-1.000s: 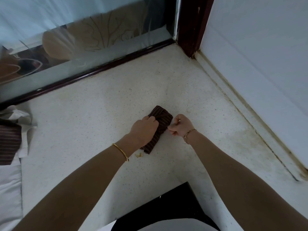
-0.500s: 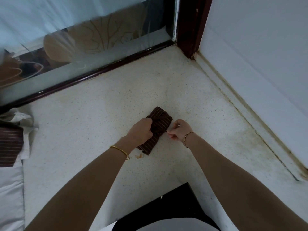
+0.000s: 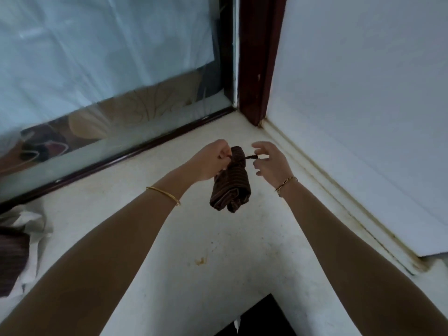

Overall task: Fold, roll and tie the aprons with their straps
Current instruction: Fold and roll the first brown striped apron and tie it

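Observation:
A rolled dark brown striped apron point(image 3: 231, 187) hangs in the air above the pale speckled floor point(image 3: 218, 238). My left hand point(image 3: 211, 161) grips its upper end, where the strap is wound round it. A short strap end point(image 3: 251, 156) sticks out to the right, and my right hand point(image 3: 269, 161) pinches its tip between thumb and forefinger, the other fingers spread.
Another striped apron point(image 3: 12, 253) lies on white cloth point(image 3: 34, 221) at the left edge. A glass panel in a dark frame point(image 3: 121, 154) runs along the back, a dark wooden post point(image 3: 257, 69) stands in the corner, and a white wall point(image 3: 363, 93) closes the right side.
The rolled apron was on the floor under both hands; now both hands have lifted it into the air. The right hand has drawn the strap end out to the right.

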